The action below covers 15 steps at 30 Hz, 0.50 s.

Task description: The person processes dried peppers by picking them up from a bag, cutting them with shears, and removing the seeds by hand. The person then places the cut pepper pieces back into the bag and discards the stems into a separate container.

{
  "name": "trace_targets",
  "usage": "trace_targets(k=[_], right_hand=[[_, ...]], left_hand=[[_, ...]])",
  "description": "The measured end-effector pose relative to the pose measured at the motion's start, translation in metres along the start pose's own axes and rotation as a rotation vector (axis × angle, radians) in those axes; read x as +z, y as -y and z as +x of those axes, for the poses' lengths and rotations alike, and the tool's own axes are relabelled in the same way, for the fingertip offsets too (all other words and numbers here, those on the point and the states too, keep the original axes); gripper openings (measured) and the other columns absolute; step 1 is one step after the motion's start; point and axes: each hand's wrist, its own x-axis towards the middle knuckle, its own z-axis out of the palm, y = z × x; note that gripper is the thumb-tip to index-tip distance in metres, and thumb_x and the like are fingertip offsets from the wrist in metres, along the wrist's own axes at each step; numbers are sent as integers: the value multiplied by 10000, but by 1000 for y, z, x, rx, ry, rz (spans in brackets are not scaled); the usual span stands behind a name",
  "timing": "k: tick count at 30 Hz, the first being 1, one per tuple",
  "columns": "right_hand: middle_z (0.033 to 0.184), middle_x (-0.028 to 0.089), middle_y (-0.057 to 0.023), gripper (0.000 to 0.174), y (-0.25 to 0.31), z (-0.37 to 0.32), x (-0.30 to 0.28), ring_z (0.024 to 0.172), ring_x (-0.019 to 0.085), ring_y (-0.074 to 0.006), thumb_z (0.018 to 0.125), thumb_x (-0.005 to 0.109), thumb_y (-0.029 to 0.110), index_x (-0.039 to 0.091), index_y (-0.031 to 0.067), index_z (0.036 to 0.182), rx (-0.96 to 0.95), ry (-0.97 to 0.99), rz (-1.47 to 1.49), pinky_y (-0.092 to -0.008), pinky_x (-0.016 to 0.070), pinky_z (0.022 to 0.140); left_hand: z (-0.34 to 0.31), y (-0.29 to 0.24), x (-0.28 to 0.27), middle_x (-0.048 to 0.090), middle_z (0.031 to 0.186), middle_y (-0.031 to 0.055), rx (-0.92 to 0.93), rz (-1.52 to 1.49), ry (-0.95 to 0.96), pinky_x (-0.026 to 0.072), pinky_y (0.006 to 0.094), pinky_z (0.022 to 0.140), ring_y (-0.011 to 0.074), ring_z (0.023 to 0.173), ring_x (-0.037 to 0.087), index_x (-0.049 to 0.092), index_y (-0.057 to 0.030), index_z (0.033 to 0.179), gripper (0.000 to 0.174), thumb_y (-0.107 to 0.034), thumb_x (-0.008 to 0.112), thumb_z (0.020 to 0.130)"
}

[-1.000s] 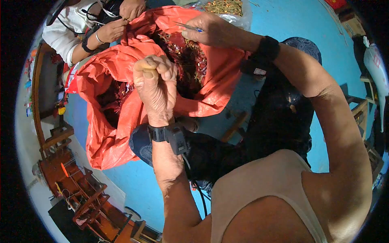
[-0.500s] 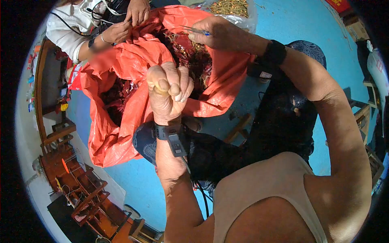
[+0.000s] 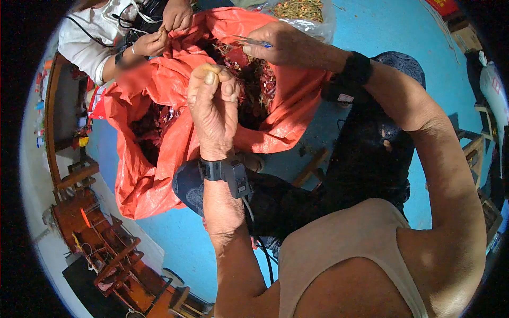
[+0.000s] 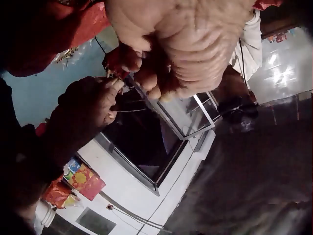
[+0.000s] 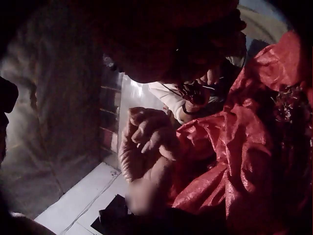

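My left hand [image 3: 214, 103] is raised over the near side of the sack, thumb pressed to curled fingers. In the left wrist view a small dark red dried chili [image 4: 114, 62] shows at its fingertips. My right hand [image 3: 294, 46] grips slim scissors [image 3: 253, 41] with a blue handle, blades pointing left over the sack. The two hands are apart. An orange-red woven sack [image 3: 289, 114] stands open before me, with dark red dried chilies [image 3: 257, 87] and pale bits inside. The left hand [image 5: 149, 144] also appears in the right wrist view, its fingers curled.
Across the sack, another person's hands [image 3: 151, 42] are close together at its rim. A clear plastic bag [image 3: 327, 24] of cut stems [image 3: 298, 9] lies on the blue floor [image 3: 371, 29]. Wooden furniture [image 3: 106, 244] stands at the left; cables run near my left arm.
My left hand shifted right with the view, then turned over so the thumb tip faces up at the top. The right hand keeps the scissors at nearly the same spot.
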Motion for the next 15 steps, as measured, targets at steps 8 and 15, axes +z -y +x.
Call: trace_targets(k=[8, 15], right_hand=[[529, 392, -145, 273, -3, 0, -6, 484, 396, -216, 822, 504, 229, 523, -20, 711, -186, -99, 77, -342, 341, 493], [542, 446, -129, 250, 0, 0, -1, 473, 442, -187, 821, 507, 192, 516, -21, 690, -296, -14, 126, -333, 351, 478]], left_hand=[[7, 5, -12, 470, 677, 25, 119, 526, -91, 356, 219, 523, 101, 562, 416, 478, -46, 849, 99, -132, 521, 824], [9, 18, -4, 494, 1024, 100, 150, 913, 15, 412, 273, 797, 150, 937, 473, 485, 3, 1065, 353, -186, 599, 790]])
